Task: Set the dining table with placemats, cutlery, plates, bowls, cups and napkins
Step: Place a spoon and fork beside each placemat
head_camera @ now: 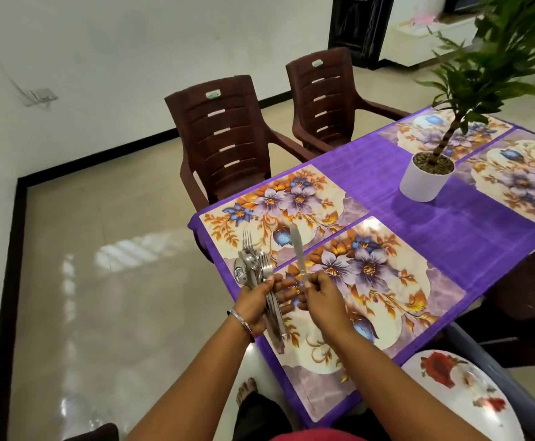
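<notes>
Item: floral plate (460, 389), nearest, lay just right of the near placemat (371, 300). Above that placemat, left hand (255, 305), grip clamped on cutlery bundle (256, 275); right hand (322, 296), grip pinching a knife (298, 253).

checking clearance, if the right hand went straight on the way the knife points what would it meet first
Probably nothing solid soon: the right hand holds the knife pointing up and away over the far placemat, towards the nearer brown chair. Depth is unclear.
</notes>
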